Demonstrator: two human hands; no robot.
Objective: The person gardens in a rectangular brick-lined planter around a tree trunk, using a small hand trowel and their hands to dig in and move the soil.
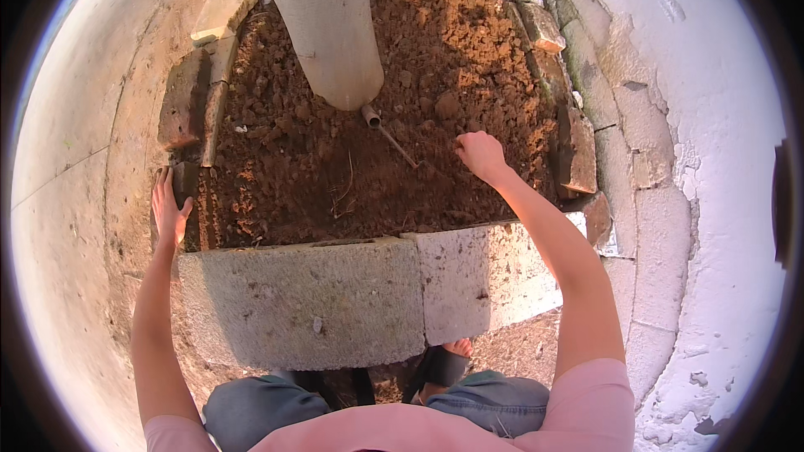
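Observation:
My left hand (169, 208) rests with its fingers spread on a dark brick (185, 181) at the left edge of a soil bed. Reaching over the brown, crumbly soil (389, 194), my right hand (480, 152) has its fingers curled; whether it holds anything cannot be told. To the left of that hand a thin metal rod (398, 147) lies on the soil, close to a short pipe end (370, 117). The pipe end is at the foot of a pale round post (339, 56), which rises from the bed.
Concrete blocks (301, 307) form the near wall of the bed, between it and my knees. Loose bricks line the left side (183, 100) and the right side (576, 150). A white wall (722, 213) with peeling paint stands at the right.

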